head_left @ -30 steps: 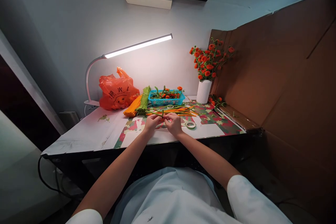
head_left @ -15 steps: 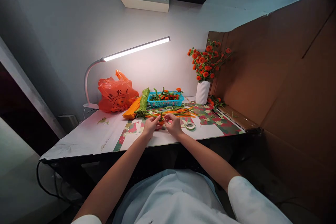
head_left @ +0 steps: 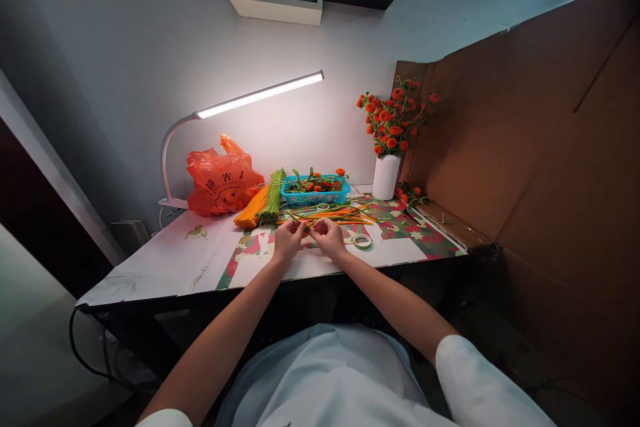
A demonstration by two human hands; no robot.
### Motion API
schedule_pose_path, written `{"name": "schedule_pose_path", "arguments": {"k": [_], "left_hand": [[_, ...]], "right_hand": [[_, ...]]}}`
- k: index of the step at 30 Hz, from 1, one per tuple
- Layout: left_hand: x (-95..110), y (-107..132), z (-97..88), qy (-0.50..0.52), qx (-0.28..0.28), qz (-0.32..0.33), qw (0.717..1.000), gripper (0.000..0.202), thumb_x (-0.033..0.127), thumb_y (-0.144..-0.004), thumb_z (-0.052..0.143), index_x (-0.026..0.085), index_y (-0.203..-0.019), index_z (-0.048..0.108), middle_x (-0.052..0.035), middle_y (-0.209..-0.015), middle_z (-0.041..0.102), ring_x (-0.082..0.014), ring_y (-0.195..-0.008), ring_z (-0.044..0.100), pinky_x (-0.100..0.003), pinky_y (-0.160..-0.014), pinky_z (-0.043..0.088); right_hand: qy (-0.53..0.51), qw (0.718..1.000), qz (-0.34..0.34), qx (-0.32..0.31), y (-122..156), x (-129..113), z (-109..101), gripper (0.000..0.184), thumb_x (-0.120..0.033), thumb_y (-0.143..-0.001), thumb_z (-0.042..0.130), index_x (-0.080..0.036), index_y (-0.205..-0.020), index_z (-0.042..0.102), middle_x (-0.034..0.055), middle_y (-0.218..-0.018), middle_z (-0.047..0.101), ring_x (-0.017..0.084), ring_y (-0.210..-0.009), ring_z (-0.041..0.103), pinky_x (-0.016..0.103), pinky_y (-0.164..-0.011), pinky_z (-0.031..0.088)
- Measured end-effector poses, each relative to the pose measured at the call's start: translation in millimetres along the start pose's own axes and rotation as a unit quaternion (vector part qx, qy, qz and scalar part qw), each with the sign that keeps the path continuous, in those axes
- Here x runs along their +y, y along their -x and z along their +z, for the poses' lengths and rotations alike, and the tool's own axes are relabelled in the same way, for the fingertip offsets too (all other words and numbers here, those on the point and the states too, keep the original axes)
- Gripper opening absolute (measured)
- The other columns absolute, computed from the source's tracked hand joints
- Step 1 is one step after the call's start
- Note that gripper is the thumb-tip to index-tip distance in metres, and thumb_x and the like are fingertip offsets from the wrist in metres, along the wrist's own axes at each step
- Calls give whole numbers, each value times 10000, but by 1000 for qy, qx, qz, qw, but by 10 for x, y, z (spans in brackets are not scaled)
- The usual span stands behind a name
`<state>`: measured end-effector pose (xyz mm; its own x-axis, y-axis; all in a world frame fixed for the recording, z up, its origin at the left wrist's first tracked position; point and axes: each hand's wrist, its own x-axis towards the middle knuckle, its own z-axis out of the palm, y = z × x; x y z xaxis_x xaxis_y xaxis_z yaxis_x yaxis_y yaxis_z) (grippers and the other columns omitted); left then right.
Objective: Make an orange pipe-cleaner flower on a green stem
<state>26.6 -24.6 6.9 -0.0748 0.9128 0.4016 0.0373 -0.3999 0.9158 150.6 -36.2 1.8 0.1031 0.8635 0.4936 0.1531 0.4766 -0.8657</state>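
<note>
My left hand (head_left: 289, 240) and my right hand (head_left: 329, 238) meet above the front of the table. Both are closed, fingertips pinching a small pipe-cleaner flower (head_left: 307, 231) between them. Its orange part is mostly hidden by the fingers, and a green stem (head_left: 295, 217) sticks out up and to the left. Just beyond the fingers lie loose orange and green pipe cleaners (head_left: 345, 215). A roll of pale green tape (head_left: 363, 241) rests flat to the right of my right hand.
Behind the hands are an orange bundle (head_left: 251, 209), a green bundle (head_left: 273, 197) and a blue basket (head_left: 317, 197) of flowers. A white vase (head_left: 386, 177) with orange flowers stands back right, beside a cardboard wall (head_left: 540, 120). An orange plastic bag (head_left: 220, 177) sits under the lit lamp (head_left: 260, 94).
The green stem in my fingers has tipped from nearly upright to leaning left. My left hand has turned slightly, and both hands stay close together in the same place.
</note>
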Motion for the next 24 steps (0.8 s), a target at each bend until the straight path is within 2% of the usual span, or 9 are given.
{"name": "schedule_pose_path", "arguments": {"k": [2, 4, 6, 10, 13, 18, 24], "left_hand": [[24, 9, 1, -22, 5, 49, 999, 286, 449, -698, 701, 180, -661, 611, -36, -686, 686, -191, -658, 677, -295, -620, 567], [35, 11, 0, -16, -4, 60, 998, 260, 438, -711, 690, 183, -697, 639, -49, -753, 707, -192, -692, 681, -307, -667, 574], [32, 7, -1, 7, -11, 37, 999, 257, 432, -688, 707, 181, -717, 654, -51, -761, 709, -198, -708, 685, -320, -682, 579], [18, -2, -4, 37, -25, -26, 999, 257, 391, -623, 746, 173, -727, 659, -29, -714, 685, -190, -675, 678, -306, -612, 582], [25, -5, -9, 46, -61, -53, 996, 259, 359, -602, 751, 162, -744, 661, -21, -702, 673, -171, -630, 661, -291, -555, 578], [51, -5, -23, 71, -85, -101, 989, 217, 291, -577, 741, 158, -715, 639, 0, -689, 653, -142, -603, 646, -274, -580, 569], [80, 14, -43, 101, -113, -128, 980, 196, 254, -580, 737, 161, -725, 644, 16, -719, 643, -122, -642, 645, -262, -671, 547]], "right_hand": [[-103, 990, 99, 1, -48, 39, 21, 251, -316, -590, 713, -200, -679, 508, -25, -604, 571, 116, -537, 515, 243, -523, 441], [-156, 977, 147, 9, -85, 54, 27, 298, -331, -556, 739, -196, -667, 497, -26, -582, 565, 109, -510, 507, 243, -500, 436], [-138, 983, 120, 26, -100, 39, 14, 268, -312, -566, 727, -195, -660, 504, -24, -584, 564, 109, -514, 502, 242, -500, 433], [18, 999, -20, 47, -66, -23, -39, 109, -254, -650, 622, -201, -661, 527, -26, -595, 550, 106, -518, 457, 231, -494, 394], [82, 994, -51, 49, -26, -41, -59, 61, -233, -671, 574, -205, -661, 521, -30, -591, 542, 106, -506, 436, 233, -497, 369], [68, 996, -42, 41, -21, -24, -59, 67, -249, -663, 576, -204, -665, 528, -25, -606, 553, 114, -521, 452, 239, -511, 371], [-56, 996, 51, 44, -75, 18, -80, 152, -271, -590, 650, -196, -637, 526, -19, -614, 578, 128, -567, 537, 247, -543, 448]]}}
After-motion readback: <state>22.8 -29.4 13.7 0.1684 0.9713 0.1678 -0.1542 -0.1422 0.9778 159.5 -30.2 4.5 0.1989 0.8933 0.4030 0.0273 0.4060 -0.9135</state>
